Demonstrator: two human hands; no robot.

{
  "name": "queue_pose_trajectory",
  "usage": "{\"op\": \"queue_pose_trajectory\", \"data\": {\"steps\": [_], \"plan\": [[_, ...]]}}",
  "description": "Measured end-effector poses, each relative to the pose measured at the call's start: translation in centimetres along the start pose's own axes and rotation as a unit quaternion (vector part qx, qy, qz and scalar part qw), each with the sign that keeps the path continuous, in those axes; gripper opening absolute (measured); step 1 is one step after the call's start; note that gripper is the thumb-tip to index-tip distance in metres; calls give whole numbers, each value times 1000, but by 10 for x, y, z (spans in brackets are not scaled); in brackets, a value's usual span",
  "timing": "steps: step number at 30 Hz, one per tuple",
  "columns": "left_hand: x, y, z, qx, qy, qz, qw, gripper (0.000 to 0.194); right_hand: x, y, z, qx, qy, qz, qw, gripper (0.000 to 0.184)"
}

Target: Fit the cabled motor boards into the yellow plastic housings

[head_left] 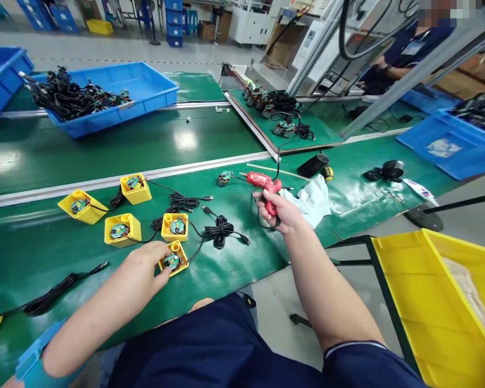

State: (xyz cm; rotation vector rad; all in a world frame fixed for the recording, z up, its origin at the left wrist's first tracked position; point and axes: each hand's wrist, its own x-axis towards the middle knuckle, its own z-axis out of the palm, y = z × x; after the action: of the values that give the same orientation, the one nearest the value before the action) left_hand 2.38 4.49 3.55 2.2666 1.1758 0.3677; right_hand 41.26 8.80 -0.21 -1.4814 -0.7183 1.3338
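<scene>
Green assembly desk (pixel 36 161) runs across a factory floor, with five yellow holders (pixel 122 229) on it, each carrying a round circuit board, their black cables loosely coiled. The right hand (pixel 277 213) is closed around the handle of a red glue gun (pixel 264 186); the left hand (pixel 145 264), half open, touches the nearest holder (pixel 172 268). One board (pixel 225 177) sits outside any holder, and more lie heaped in a blue tray (pixel 84 126).

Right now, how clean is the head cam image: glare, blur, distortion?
Head view: wide-angle bowing curves the metal rail; overhead light leaves glare patches on the green belt; the yellow bin at lower right looks soft, while the right hand is fairly sharp.
</scene>
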Motion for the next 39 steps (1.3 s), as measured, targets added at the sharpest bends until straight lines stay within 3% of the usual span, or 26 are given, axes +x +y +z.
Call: {"op": "queue_pose_trajectory", "data": {"steps": [5, 7, 8, 9, 10, 12, 13, 15, 19, 26, 39], "plan": [[-1, 8, -3, 13, -10, -9, 1000, 16, -17, 9, 0, -134, 23, 14, 991, 37], [-1, 10, -5, 15, -12, -9, 1000, 16, -29, 9, 12, -214, 103, -85, 968, 32], [-2, 11, -5, 15, -13, -8, 1000, 15, -39, 9, 21, -275, 156, -186, 930, 28], [-2, 11, -5, 15, -13, -5, 1000, 14, -52, 10, 34, -340, 189, -310, 868, 25], [-3, 11, -5, 15, -10, -3, 1000, 14, -66, 13, 49, -392, 170, -417, 802, 24], [-5, 11, -3, 12, -2, 2, 1000, 13, -94, 22, 81, -446, -29, -549, 706, 24], [-5, 10, -2, 8, 1, 6, 1000, 14, -106, 27, 96, -453, -118, -572, 674, 27], [-7, 7, 1, 2, 6, 8, 1000, 17, -120, 38, 121, -476, -205, -565, 642, 31], [-8, 4, 7, -7, 12, -4, 1000, 21, -120, 46, 138, -504, -233, -541, 632, 30], [-8, 3, 8, -38, -3, -9, 999, 26, -112, 33, 139, -482, -277, -530, 640, 27], [-6, 4, 9, -48, 19, 6, 999, 25, -108, 53, 143, -474, -292, -543, 629, 21]]}}
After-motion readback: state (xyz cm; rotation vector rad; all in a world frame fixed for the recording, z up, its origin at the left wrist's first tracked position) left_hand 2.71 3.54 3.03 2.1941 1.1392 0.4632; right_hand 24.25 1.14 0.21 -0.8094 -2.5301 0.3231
